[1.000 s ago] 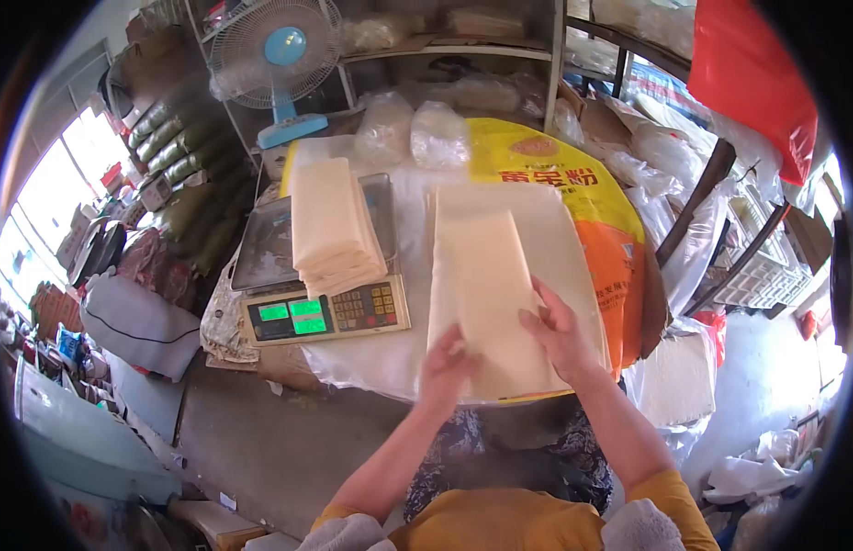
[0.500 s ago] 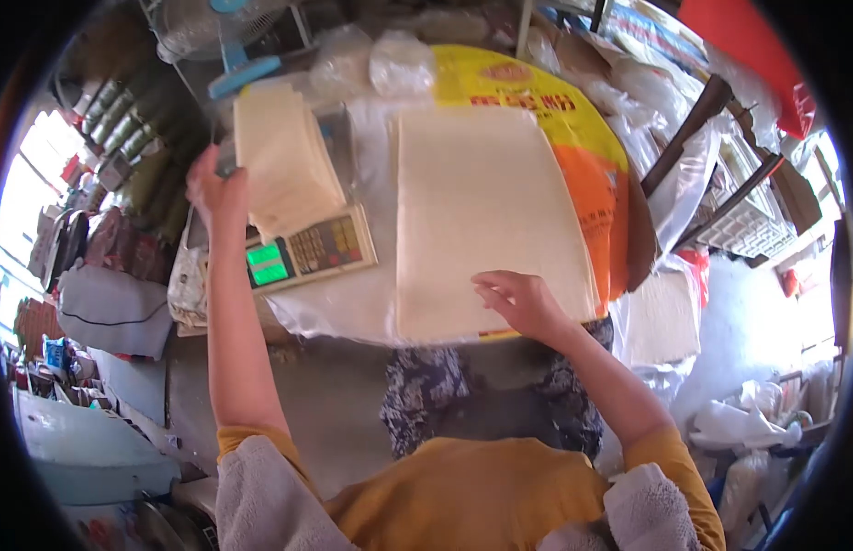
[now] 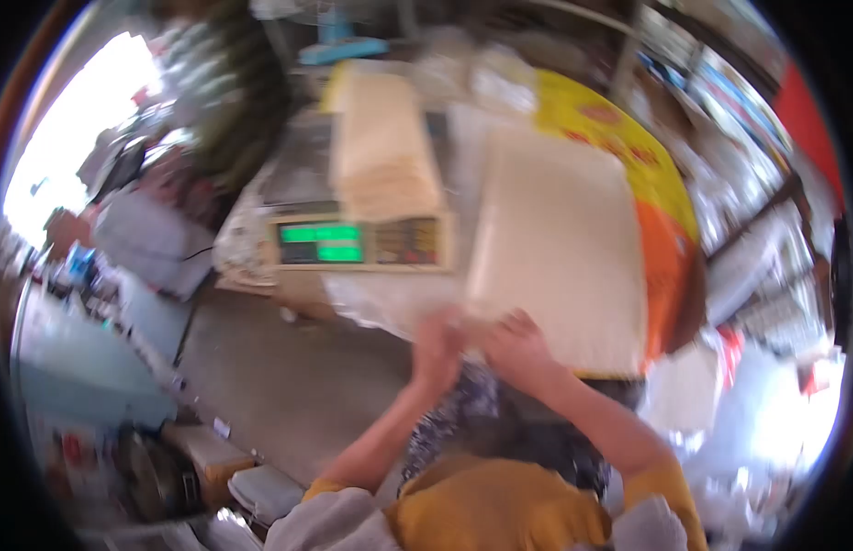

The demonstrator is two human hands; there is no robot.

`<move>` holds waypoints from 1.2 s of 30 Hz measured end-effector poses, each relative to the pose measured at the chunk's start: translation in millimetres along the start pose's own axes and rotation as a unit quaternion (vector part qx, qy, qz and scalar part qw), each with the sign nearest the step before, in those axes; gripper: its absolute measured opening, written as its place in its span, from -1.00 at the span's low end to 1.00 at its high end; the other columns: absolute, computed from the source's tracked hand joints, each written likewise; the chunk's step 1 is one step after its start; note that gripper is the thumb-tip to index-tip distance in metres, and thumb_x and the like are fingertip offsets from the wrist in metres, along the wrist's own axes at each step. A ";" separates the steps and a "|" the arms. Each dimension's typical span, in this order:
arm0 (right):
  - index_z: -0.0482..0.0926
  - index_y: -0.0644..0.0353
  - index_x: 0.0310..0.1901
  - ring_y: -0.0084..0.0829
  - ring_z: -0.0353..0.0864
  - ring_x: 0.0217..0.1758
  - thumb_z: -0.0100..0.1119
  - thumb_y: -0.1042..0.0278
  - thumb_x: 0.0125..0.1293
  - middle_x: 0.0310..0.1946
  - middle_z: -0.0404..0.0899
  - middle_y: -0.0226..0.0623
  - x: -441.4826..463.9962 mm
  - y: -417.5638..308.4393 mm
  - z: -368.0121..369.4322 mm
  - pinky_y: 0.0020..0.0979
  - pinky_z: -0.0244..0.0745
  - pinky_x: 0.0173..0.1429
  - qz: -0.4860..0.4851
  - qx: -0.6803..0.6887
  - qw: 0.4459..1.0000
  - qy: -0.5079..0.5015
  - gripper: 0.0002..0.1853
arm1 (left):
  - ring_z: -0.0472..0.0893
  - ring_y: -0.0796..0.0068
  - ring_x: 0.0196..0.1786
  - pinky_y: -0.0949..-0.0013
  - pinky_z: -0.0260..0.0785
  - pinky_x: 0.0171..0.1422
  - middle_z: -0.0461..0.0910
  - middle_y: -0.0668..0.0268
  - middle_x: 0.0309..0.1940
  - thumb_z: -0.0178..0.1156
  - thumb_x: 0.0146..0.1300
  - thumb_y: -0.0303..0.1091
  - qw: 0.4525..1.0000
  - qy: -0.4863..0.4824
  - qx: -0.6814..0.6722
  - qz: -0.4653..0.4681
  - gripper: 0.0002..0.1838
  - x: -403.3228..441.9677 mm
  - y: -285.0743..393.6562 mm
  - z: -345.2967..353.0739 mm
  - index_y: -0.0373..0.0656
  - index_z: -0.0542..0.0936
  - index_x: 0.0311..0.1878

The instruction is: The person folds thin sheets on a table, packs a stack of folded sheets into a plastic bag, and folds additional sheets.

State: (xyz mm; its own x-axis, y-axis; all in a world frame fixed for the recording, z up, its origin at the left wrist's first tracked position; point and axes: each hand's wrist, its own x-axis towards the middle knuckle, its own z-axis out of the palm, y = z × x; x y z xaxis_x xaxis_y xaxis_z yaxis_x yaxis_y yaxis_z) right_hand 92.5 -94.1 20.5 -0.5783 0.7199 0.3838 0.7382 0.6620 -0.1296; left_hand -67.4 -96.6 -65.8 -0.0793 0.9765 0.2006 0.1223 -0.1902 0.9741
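"Where does the pile of pale sheets (image 3: 560,248) lie from the hands?"

"Ahead and to the right. Its near left corner is right by the fingers, and its long side runs away from the body, leaning only a little."

"Which hand is nearer to it?"

"The right hand (image 3: 516,351). It overlaps that corner, while the left hand (image 3: 437,347) is just outside the left edge, close beside the other."

"Is either one gripping?"

"Can't tell. The fingers on both are curled inward, but blur hides whether a sheet is pinched between them."

"And the arms?"

"The left forearm (image 3: 390,422) reaches forward and inward; the right forearm (image 3: 587,413) slants forward and to the left, so the hands nearly meet in front of the body."

"What else is around?"

"A folded bundle (image 3: 387,147) sits on the scale (image 3: 358,243), left of the pile, its display lit green. A yellow and orange bag (image 3: 665,266) shows along the pile's right side."
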 end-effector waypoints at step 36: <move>0.51 0.25 0.09 -0.30 0.59 -0.04 -0.19 0.24 0.50 -0.13 0.61 -0.14 36.2 228.0 -206.4 -0.32 0.41 0.18 0.263 0.096 0.944 0.173 -0.65 | -0.07 0.01 0.51 0.11 -0.28 0.57 0.07 0.01 0.43 -0.10 0.31 0.17 0.860 -0.145 0.464 0.155 -0.20 50.9 63.1 73.5 -0.36 0.21 0.36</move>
State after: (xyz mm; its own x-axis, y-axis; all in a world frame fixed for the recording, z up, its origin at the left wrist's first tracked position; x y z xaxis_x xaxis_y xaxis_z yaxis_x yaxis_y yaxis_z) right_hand 311.5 39.9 193.6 0.0235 0.8709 0.4909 0.7963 0.2806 -0.5358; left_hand 8.9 -51.5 -1.8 0.3328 0.9032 0.2710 0.8404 -0.4145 0.3491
